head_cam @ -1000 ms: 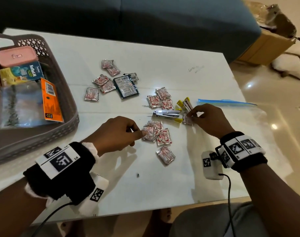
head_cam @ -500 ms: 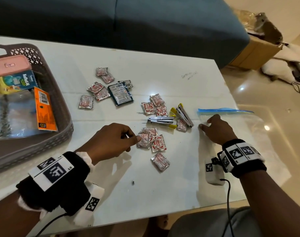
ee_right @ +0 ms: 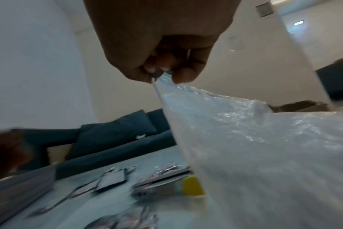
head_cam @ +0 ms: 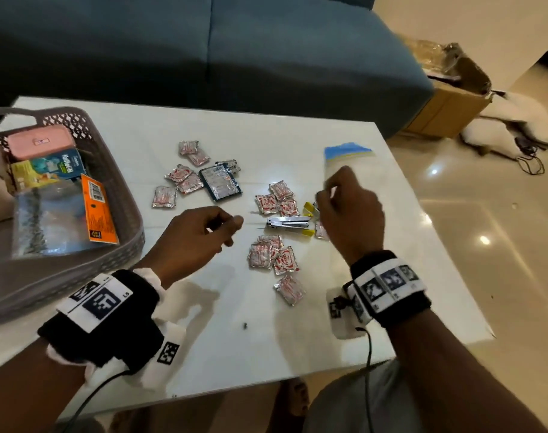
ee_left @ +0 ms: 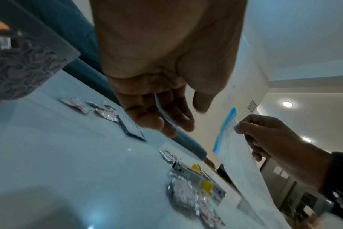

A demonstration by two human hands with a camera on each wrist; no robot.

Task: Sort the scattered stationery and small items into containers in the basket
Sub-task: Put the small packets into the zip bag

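My right hand point(head_cam: 327, 190) pinches the top edge of a clear zip bag point(head_cam: 347, 157) with a blue strip and holds it up off the white table point(head_cam: 222, 332). The right wrist view shows finger and thumb point(ee_right: 162, 77) on the bag point(ee_right: 245, 139), which hangs down. My left hand point(head_cam: 232, 225) hovers over the table with loosely curled fingers and nothing in it, its palm point(ee_left: 166, 122) bare. Several red-and-silver sachets point(head_cam: 272, 254) lie just right of it. A silver stapler with yellow ends point(head_cam: 286, 222) lies between the hands. A second yellow piece is partly hidden behind my right hand.
A grey lattice basket point(head_cam: 132, 214) sits at the left with a pink case point(head_cam: 40, 145), a green-blue box and an orange-labelled clear pack inside. More sachets and a dark packet point(head_cam: 220, 184) lie mid-table. A blue sofa stands behind; a cardboard box is on the floor at right.
My right hand has taken the zip bag by its edge and lifted it off the table. My left hand has let go of the sachet and risen slightly.
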